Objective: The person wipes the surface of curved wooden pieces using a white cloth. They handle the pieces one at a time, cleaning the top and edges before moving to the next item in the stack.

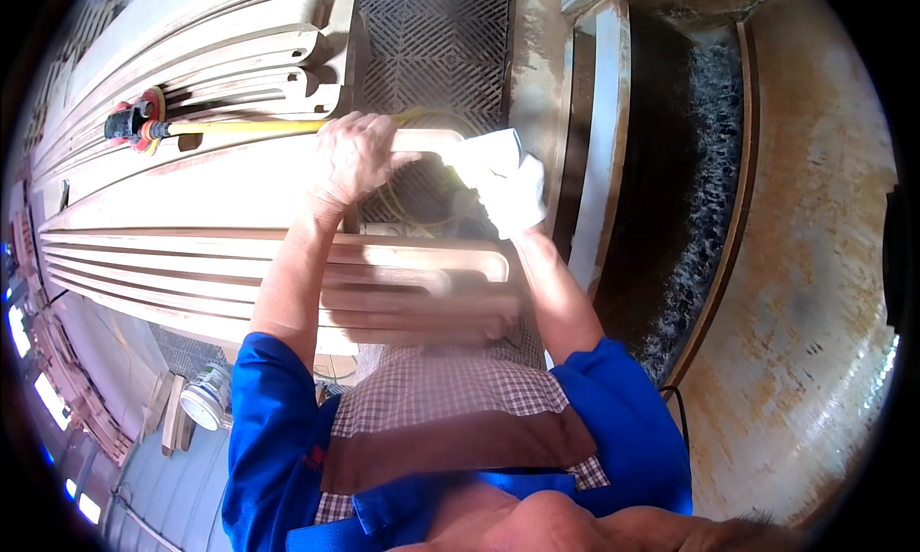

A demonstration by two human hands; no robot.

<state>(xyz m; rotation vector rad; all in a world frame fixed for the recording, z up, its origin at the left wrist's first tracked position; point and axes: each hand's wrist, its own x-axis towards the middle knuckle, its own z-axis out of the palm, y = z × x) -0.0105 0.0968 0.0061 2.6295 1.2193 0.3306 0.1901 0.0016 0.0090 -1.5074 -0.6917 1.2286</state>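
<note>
My bare left hand [358,157] grips a long pale wooden part [424,141] near its rounded end, thumb along the near edge. A white glove covers my right hand [507,185], which holds a folded pale sheet, perhaps sandpaper, against the rounded tip of that part. Strong light washes out the wood and the glove. Several similar wooden parts with rounded ends [474,261] lie side by side nearer my apron, their ends partly blurred. More slotted wooden parts [287,85] lie beyond my left hand. A red and black sander [136,121] rests on them at the left.
A yellow hose [244,127] runs from the sander towards my left hand and loops below the work. Dark grated matting [438,42] covers the floor ahead. To the right is a trough with churning water [708,157] beside a stained curved panel [812,228]. A white bucket [205,401] stands lower left.
</note>
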